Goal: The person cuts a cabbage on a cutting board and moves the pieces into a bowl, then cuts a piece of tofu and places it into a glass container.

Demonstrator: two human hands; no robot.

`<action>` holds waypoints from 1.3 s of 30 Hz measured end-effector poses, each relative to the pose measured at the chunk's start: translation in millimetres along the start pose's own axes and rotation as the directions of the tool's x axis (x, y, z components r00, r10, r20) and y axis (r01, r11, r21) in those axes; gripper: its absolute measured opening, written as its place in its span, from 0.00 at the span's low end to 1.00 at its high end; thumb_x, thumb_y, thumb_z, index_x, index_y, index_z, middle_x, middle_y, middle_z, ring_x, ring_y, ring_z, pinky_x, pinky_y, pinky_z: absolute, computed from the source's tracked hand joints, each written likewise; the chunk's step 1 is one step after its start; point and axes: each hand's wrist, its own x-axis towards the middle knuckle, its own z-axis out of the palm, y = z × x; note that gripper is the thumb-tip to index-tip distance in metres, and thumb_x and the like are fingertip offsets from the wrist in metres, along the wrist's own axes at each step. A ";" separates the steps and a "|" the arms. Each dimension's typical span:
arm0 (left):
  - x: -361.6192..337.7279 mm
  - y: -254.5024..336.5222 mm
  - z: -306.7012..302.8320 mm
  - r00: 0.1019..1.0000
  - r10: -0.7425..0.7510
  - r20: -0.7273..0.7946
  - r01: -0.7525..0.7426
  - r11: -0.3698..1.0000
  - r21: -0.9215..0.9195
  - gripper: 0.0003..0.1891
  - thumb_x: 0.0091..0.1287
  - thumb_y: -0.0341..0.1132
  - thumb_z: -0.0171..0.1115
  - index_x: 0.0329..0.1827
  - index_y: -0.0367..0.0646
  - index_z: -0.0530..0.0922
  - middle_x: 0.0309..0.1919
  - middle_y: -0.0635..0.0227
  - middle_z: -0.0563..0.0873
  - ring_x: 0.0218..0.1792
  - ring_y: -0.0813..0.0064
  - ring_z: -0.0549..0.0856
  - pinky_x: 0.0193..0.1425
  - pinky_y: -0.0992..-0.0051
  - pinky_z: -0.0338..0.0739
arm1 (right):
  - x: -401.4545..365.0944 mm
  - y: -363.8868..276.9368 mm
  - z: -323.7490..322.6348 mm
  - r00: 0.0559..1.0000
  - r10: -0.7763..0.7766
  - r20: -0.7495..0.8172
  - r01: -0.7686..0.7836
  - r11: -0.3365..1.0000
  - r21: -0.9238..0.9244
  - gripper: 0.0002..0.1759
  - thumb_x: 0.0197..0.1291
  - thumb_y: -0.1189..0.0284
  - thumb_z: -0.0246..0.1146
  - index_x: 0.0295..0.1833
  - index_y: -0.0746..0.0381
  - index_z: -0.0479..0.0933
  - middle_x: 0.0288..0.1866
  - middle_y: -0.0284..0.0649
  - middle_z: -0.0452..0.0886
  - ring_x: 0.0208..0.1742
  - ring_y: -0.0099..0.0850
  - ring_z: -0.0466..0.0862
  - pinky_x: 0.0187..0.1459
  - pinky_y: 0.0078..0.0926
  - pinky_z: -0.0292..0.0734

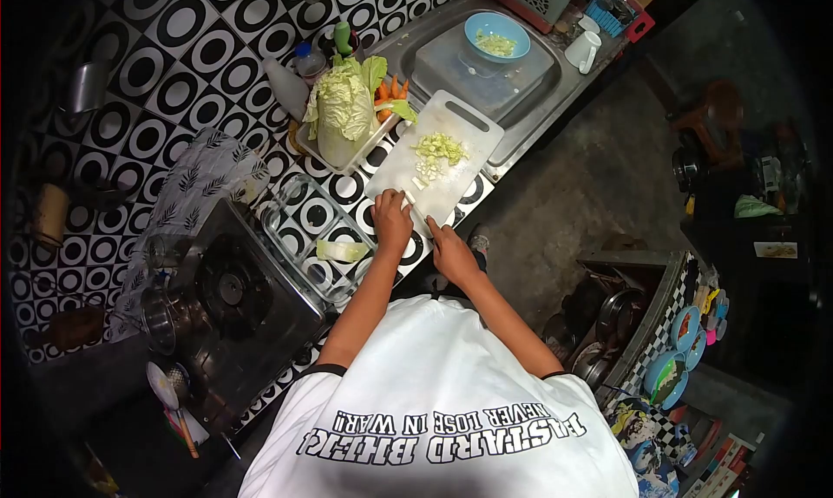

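A white cutting board (395,164) lies on the tiled counter with chopped cabbage (441,148) in a loose heap on it. At the board's near edge, my right hand (453,251) is closed around what looks like a knife (417,212), its narrow pale blade pointing up and left. My left hand (392,220) rests on the board's near left corner beside the blade tip, fingers bent together; anything under them is hidden. A larger cabbage piece (341,252) lies in a clear glass dish (299,194) left of my left hand.
Beyond the board, a whole napa cabbage (338,108) and carrots (395,90) fill a tray (351,164). A blue bowl (475,28) with chopped pieces stands on a container lid in the steel sink (412,42). The gas stove (252,298) is at left.
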 end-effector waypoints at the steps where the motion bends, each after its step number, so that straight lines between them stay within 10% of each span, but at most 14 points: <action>1: -0.1 0.0 0.1 1.000 -0.002 -0.003 0.002 1.000 -0.006 0.16 0.54 0.26 0.69 0.47 0.37 0.82 0.46 0.61 0.80 0.50 0.58 0.77 0.53 0.62 0.69 | 0.1 -0.4 0.3 1.000 0.000 0.000 0.000 1.000 0.001 0.31 0.62 0.81 0.53 0.73 0.62 0.63 0.43 0.54 0.75 0.44 0.53 0.79 0.48 0.45 0.75; 39: -0.1 1.8 -1.0 0.996 -0.089 -0.011 0.088 0.990 -0.107 0.17 0.53 0.26 0.71 0.48 0.36 0.84 0.45 0.62 0.82 0.49 0.58 0.78 0.54 0.62 0.70 | 28.6 -32.3 -25.4 0.947 -0.004 0.322 0.158 0.877 -0.454 0.37 0.53 0.81 0.55 0.70 0.82 0.57 0.36 0.59 0.83 0.36 0.49 0.86 0.39 0.40 0.83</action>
